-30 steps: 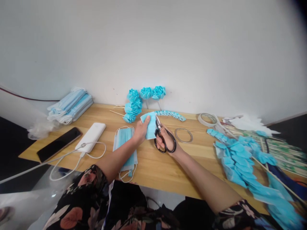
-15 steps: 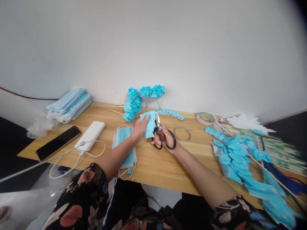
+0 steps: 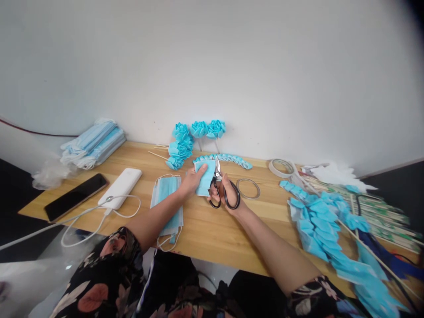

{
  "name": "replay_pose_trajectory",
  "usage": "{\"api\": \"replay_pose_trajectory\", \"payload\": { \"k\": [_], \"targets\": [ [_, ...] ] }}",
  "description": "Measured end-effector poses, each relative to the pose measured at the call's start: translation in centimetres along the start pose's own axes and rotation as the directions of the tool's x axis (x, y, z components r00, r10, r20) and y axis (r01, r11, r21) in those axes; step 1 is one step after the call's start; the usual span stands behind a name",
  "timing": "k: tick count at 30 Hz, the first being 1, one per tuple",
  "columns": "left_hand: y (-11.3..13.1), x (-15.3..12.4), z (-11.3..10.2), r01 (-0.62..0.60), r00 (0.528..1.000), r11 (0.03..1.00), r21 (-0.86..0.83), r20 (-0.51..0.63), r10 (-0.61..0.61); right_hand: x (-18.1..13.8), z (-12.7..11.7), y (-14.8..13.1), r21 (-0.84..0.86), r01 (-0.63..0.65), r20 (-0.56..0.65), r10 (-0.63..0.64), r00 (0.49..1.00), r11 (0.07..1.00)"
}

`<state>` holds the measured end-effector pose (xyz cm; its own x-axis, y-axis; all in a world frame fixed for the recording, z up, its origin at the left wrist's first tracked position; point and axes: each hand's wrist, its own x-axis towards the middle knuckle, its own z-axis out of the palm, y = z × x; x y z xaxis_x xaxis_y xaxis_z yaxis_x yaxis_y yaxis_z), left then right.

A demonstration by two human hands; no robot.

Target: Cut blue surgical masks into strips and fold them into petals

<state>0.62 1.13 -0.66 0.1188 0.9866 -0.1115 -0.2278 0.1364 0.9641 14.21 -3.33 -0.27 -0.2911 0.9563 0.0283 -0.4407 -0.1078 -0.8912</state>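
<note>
My left hand pinches a folded piece of blue face-mask cloth, thumb on top. My right hand grips the scissors by their black handles, with the metal blades pointing up along the cloth's right edge. Whether a blade touches the cloth I cannot tell. Under my left forearm lie blue face masks with white ear loops. Just behind my hands, a strip of overlapping blue petals curves across the table.
Blue flowers on sticks are by the wall. At left are stacked masks, a phone and a white power bank with cable. At right are wire, tape, blue petal strips and green-and-white packets.
The scissors have shifted slightly to the cloth's right edge, uncovering more of the petal strip behind. Both hands sit slightly lower against the table. The whole view has moved a little.
</note>
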Motion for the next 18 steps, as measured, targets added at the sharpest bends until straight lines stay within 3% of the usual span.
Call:
{"api": "replay_pose_trajectory", "payload": {
  "k": [6, 11, 18],
  "targets": [
    [0.1, -0.2, -0.1, 0.030, 0.997, 1.000, -0.010, 0.065, -0.029, 0.1, 0.1, 0.5, 0.021, 0.046, 0.004, -0.046, 0.999, 0.999],
    [-0.3, 0.3, -0.5, -0.030, 1.000, 0.999, 0.032, -0.009, 0.030, 0.3, -0.2, 1.2, 0.014, 0.099, 0.003, -0.099, 0.995, 0.995],
    [-0.2, 0.6, -0.9, -0.027, 0.999, 0.996, 0.085, -0.025, 0.030, 0.5, -0.5, 1.5, 0.031, 0.102, -0.003, -0.102, 0.995, 0.994]
  ]
}}
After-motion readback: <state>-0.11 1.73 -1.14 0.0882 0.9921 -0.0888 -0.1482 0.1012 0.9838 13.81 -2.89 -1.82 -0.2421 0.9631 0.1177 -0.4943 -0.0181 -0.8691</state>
